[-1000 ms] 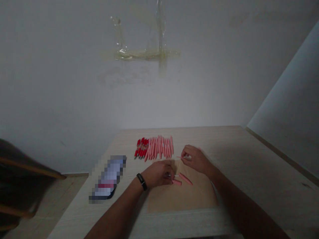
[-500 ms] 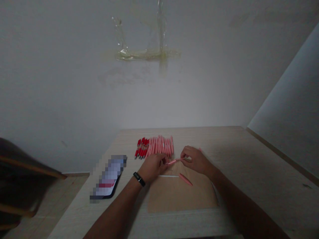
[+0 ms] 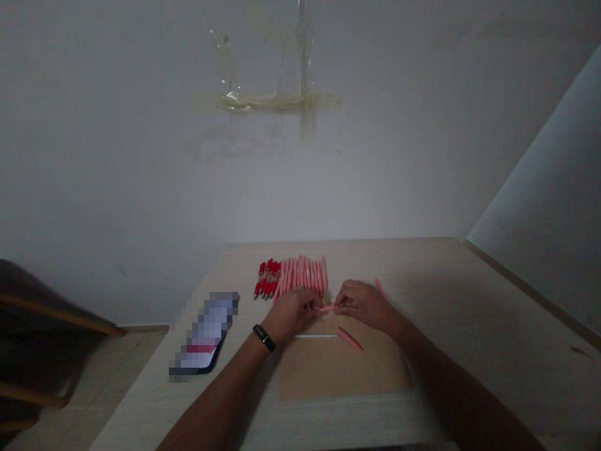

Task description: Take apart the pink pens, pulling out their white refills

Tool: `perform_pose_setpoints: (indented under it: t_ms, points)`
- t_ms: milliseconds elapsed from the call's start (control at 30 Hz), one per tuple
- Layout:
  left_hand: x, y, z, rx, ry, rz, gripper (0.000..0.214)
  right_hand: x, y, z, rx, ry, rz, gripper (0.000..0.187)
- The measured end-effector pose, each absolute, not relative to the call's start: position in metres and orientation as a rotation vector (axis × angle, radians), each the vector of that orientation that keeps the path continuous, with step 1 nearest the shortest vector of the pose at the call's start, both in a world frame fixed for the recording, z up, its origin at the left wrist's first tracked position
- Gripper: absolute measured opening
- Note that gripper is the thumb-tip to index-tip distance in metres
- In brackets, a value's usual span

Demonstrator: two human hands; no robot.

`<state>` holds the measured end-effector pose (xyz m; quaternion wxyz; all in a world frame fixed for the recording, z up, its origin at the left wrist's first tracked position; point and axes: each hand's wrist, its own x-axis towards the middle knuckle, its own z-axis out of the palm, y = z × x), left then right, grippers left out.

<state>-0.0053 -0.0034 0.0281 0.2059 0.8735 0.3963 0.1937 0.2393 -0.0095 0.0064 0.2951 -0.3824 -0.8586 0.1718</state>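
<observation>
Facing inward, left hand (image 3: 293, 313) and right hand (image 3: 362, 304) pinch pink barrel (image 3: 327, 308).

Pale wall (image 3: 399, 144) beyond the grip, with glossy, yellowed tape (image 3: 267, 103) high above it; light wood-grain table (image 3: 422, 260) beneath. Well left of the grip: brownish floor (image 3: 107, 376) and dark furniture with wooden bars (image 3: 51, 319). Far right: second wall (image 3: 554, 188). Lighting dim.
</observation>
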Motion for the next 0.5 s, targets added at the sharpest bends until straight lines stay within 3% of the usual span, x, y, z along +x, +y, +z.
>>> perform_pose_setpoints:
  t_ms: [233,500]
  points:
    - [-0.0049,-0.0039,0.0260,2.416,1.026,0.578,0.011,0.2370,-0.0111,0.0057,-1.003,-2.286,0.511,0.023]
    - [-0.0036,-0.0067,0.0303,2.416,1.087,0.582,0.024,0.2350,-0.0141,0.0037,-1.062,-2.397,0.452,0.017]
